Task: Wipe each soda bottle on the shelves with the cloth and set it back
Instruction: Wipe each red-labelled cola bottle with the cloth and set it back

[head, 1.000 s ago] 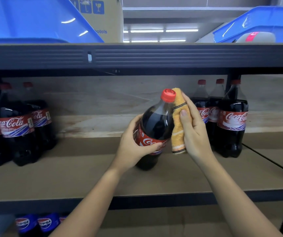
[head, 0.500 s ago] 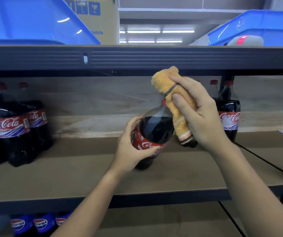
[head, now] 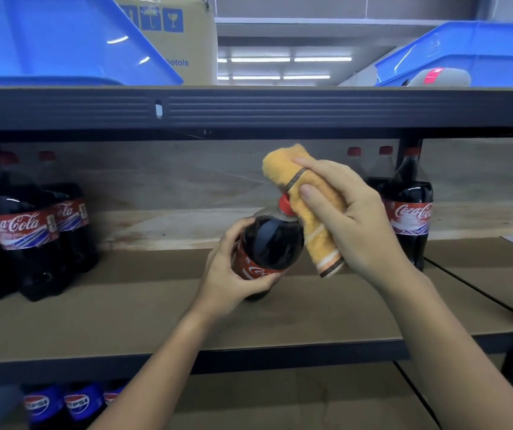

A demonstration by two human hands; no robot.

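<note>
Left hand (head: 228,274) fingers are gripping the tilted bottle (head: 267,243); right hand (head: 351,218) fingers are clasping the cloth (head: 307,212), which should be twisted firmly round the cap (head: 285,203).

Tilted cola bottle (head: 269,243), orange cloth (head: 307,209) over its red cap, apparently touching.

Blue bins (head: 47,41) flank a cardboard box (head: 180,32) (top shelf)
</note>
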